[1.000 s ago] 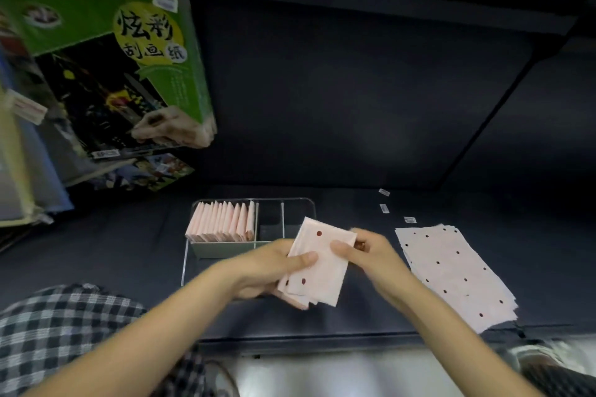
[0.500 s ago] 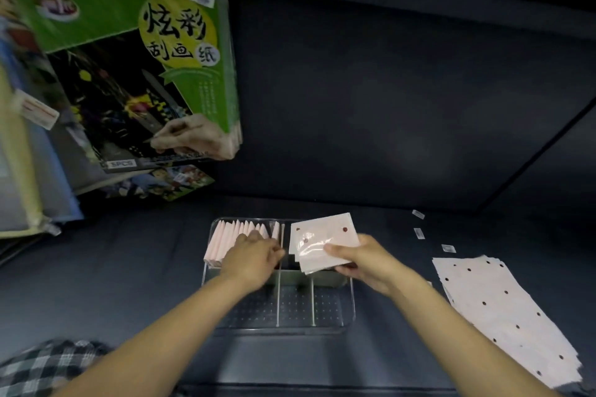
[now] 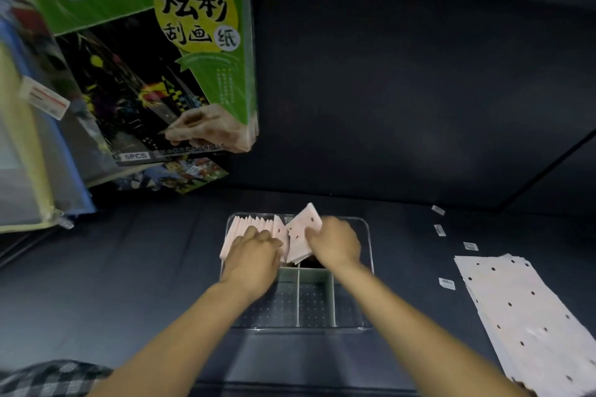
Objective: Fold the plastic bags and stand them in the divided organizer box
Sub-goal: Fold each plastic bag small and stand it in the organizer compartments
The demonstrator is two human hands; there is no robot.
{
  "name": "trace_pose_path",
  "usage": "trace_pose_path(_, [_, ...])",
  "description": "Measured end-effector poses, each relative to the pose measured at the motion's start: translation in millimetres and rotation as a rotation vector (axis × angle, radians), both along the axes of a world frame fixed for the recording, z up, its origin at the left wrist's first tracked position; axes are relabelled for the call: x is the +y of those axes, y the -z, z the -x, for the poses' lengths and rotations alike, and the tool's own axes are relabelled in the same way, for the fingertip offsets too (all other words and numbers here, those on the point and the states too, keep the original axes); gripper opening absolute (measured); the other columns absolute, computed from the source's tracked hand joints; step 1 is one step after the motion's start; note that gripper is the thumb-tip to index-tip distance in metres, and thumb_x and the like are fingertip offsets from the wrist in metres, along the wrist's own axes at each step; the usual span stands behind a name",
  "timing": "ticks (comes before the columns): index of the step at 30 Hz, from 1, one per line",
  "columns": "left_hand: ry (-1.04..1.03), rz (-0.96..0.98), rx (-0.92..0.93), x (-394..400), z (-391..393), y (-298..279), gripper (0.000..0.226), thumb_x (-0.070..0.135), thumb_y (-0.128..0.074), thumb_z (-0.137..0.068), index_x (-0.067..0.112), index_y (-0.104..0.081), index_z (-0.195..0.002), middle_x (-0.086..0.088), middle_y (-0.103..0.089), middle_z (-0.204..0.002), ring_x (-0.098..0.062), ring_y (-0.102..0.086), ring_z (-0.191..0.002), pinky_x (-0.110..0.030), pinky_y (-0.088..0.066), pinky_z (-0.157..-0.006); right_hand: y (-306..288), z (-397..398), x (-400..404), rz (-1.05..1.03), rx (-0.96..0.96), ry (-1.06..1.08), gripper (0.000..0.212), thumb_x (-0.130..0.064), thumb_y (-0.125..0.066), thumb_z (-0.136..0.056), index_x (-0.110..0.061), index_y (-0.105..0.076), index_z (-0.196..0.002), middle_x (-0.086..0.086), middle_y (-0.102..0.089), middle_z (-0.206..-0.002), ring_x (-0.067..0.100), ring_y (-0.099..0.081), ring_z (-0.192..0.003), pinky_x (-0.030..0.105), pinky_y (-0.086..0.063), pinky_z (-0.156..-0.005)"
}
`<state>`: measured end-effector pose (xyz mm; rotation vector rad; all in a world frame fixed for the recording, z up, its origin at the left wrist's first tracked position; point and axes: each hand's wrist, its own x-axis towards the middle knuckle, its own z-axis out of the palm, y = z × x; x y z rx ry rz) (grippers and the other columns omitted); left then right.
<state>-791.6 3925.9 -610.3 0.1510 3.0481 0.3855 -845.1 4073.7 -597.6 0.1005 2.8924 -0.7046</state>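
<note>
Two hands over our clear divided box (image 3: 368, 237): right hand (image 3: 335, 243) pinches a folded pink dotted bag (image 3: 302, 235), tilted, into it; left hand (image 3: 254, 251) presses flat on the upright folded row (image 3: 246, 227). Flat bag stack (image 3: 522, 309) lies far right.

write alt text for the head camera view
A right hand slots a folded pink dotted bag into a clear divided organizer box, while the left hand holds back the standing row of folded bags. Flat unfolded bags lie at right.

Both hands crowd the organizer box's (image 3: 367, 235) far left compartment, packed with standing bags (image 3: 248, 226); its near compartments lie open. Flat bags (image 3: 529, 309) cover the right surface; leaning packs (image 3: 145, 58) block the left.
</note>
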Motion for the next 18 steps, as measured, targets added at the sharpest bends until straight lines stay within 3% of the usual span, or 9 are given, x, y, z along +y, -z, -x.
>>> trace_pose_path(4, [0.067, -0.004, 0.024, 5.5, -0.6, -0.2, 0.027, 0.028, -0.037, -0.097, 0.022, -0.057, -0.114, 0.002, -0.053, -0.115, -0.019, -0.039, -0.109, -0.031, -0.033, -0.091, -0.4, -3.6, -25.9, -0.231, 0.048, -0.175, 0.036, -0.034, -0.037, -0.096, -0.012, -0.065, -0.098, 0.010, -0.068, -0.098, 0.029, -0.065, -0.090, 0.030, -0.038, -0.061])
trace_pose_path(9, [0.087, -0.032, -0.028, 3.2, -1.2, 0.9, 0.029, 0.030, -0.038, -0.096, 0.026, -0.055, -0.119, 0.003, -0.050, -0.118, -0.018, -0.038, -0.110, -0.032, -0.033, -0.093, 2.1, -1.0, -22.5, -0.075, -0.206, -0.100, 0.069, -0.064, -0.017, -0.092, -0.012, -0.054, -0.117, 0.012, -0.065, -0.112, 0.029, -0.060, -0.105, 0.034, -0.042, -0.079])
trace_pose_path(11, [0.073, -0.076, -0.025, 2.1, -1.2, 1.0, 0.032, 0.029, -0.038, -0.096, 0.028, -0.053, -0.125, 0.004, -0.050, -0.119, -0.018, -0.038, -0.111, -0.032, -0.034, -0.094, 4.9, -2.0, -12.3, 0.138, -0.305, -0.075, 0.068, -0.069, -0.023, -0.089, -0.012, -0.058, -0.099, 0.011, -0.071, -0.094, 0.026, -0.067, -0.091, 0.038, -0.051, -0.084])
trace_pose_path(14, [0.066, -0.120, -0.010, 1.2, -1.6, 0.6, 0.032, 0.030, -0.040, -0.096, 0.030, -0.053, -0.125, 0.005, -0.050, -0.115, -0.016, -0.037, -0.108, -0.030, -0.033, -0.092, 10.6, -4.7, -1.9, 0.380, -0.333, -0.045, 0.048, -0.059, -0.048, -0.088, -0.015, -0.054, -0.069, 0.004, -0.069, -0.064, 0.017, -0.067, -0.060, 0.035, -0.059, -0.072])
trace_pose_path(18, [0.076, -0.149, 0.004, 1.7, -3.3, 0.8, 0.026, 0.032, -0.043, -0.096, 0.031, -0.059, -0.117, 0.009, -0.042, -0.099, -0.014, -0.038, -0.104, -0.030, -0.034, -0.091, 21.2, -4.7, -2.0, 0.363, -0.287, -0.084, 0.050, -0.056, -0.055, -0.086, -0.016, -0.056, -0.057, 0.000, -0.064, -0.052, 0.010, -0.060, -0.048, 0.031, -0.055, -0.069])
